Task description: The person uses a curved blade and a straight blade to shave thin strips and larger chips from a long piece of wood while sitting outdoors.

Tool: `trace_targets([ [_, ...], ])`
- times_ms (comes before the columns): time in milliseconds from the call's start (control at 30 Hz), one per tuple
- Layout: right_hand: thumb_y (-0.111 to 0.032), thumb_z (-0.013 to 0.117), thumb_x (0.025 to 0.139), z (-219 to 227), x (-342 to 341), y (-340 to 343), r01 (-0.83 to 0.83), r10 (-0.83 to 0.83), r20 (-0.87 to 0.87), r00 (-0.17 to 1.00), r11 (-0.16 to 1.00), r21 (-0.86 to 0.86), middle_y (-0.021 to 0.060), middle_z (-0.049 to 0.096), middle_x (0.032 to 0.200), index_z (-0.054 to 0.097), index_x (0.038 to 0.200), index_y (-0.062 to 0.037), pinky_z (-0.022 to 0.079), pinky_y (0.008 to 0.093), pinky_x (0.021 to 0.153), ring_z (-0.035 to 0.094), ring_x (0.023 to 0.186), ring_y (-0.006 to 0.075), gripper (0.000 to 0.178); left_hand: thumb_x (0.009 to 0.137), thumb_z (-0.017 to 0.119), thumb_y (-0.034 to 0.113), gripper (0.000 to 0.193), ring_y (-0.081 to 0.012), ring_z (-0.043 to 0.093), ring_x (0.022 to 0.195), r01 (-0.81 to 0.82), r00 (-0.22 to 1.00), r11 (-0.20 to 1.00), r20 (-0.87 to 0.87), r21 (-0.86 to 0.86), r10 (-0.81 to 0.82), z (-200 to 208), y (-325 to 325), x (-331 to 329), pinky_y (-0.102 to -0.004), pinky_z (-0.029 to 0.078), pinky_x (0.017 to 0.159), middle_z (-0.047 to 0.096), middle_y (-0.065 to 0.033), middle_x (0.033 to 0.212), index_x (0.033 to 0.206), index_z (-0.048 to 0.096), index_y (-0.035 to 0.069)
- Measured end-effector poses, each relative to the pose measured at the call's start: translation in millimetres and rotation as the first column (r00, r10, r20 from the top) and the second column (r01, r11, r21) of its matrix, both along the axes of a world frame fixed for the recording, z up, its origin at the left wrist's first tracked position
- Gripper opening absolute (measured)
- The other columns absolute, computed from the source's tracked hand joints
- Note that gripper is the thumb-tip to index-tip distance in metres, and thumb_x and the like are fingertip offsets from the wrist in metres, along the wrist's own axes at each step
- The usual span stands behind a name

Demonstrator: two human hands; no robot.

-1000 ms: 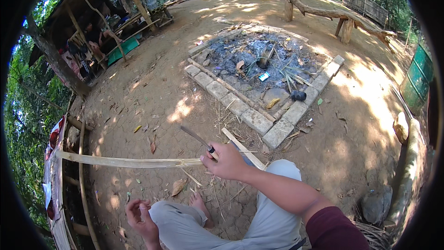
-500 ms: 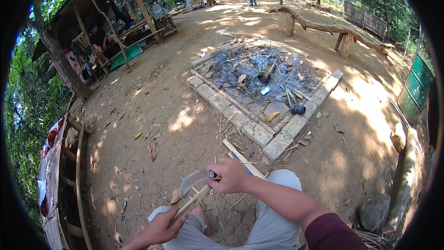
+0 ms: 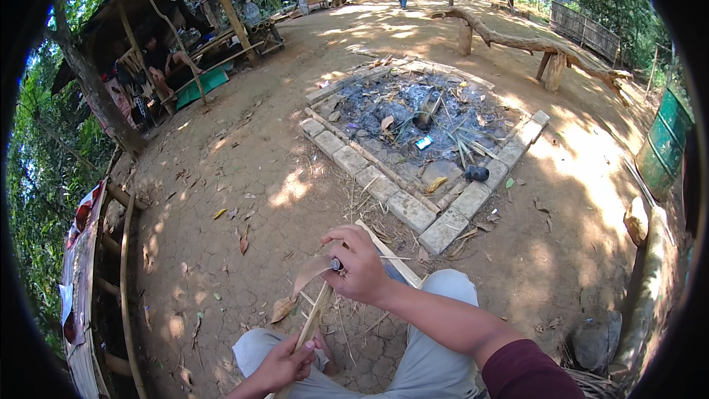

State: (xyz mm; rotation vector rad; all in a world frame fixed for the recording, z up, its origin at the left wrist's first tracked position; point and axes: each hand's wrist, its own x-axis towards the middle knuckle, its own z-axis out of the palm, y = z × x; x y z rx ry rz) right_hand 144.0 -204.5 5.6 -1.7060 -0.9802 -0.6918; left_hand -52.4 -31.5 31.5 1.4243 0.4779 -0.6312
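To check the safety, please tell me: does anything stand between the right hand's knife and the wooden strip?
Nothing visible does: the right hand holds the knife beside the wooden strip near its far end; the left hand grips it lower.

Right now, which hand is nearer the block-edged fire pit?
Right: the right hand is short of the fire pit; the left hand farther back, gripping the wooden strip.

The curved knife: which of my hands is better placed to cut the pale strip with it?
Probably your right hand: it holds the knife near the far end of the pale strip, while your left hand grips the strip closer to you.
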Motion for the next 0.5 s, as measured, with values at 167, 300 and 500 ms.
trace_targets([
  [167, -0.017, 0.073, 0.082, -5, 2, 3, 0.042, -0.040, -0.025, 0.999, 0.996, 0.081, 0.0128, 0.060, 0.102, 0.059, 0.081, -0.0028, 0.048, 0.0371, 0.071, 0.059, 0.090, 0.0291, 0.020, 0.109, 0.035, 0.031, 0.031, -0.0101, 0.036, 0.051, -0.161, 0.985, 0.980, 0.037, -0.118, 0.166, 4, -16, 29, -0.0248, 0.029, 0.046, 0.041, -0.0027, 0.078, 0.120, 0.046, 0.005],
  [300, -0.024, 0.068, 0.089, -22, 7, 5, 0.004, -0.033, -0.318, 0.947, 0.996, -0.093, 0.0137, 0.061, 0.091, 0.062, 0.084, -0.0033, 0.047, 0.0366, 0.064, 0.060, 0.079, 0.0267, 0.022, 0.109, 0.030, 0.041, 0.040, -0.0114, 0.038, 0.050, -0.177, 0.979, 0.955, 0.058, -0.238, 0.196, 2, -19, 50, -0.0255, 0.030, 0.045, 0.041, -0.0030, 0.075, 0.120, 0.045, 0.005],
  [500, -0.049, 0.052, 0.099, -14, 1, -4, -0.230, -0.145, -0.658, 0.739, 0.864, -0.448, 0.0147, 0.058, 0.064, 0.063, 0.092, -0.0053, 0.045, 0.0424, 0.056, 0.060, 0.059, 0.0313, 0.045, 0.107, 0.033, 0.038, 0.039, -0.0162, 0.045, 0.049, -0.242, 0.953, 0.898, 0.084, -0.367, 0.291, -33, -15, 71, -0.0295, 0.040, 0.045, 0.047, -0.0058, 0.074, 0.117, 0.047, 0.003],
])
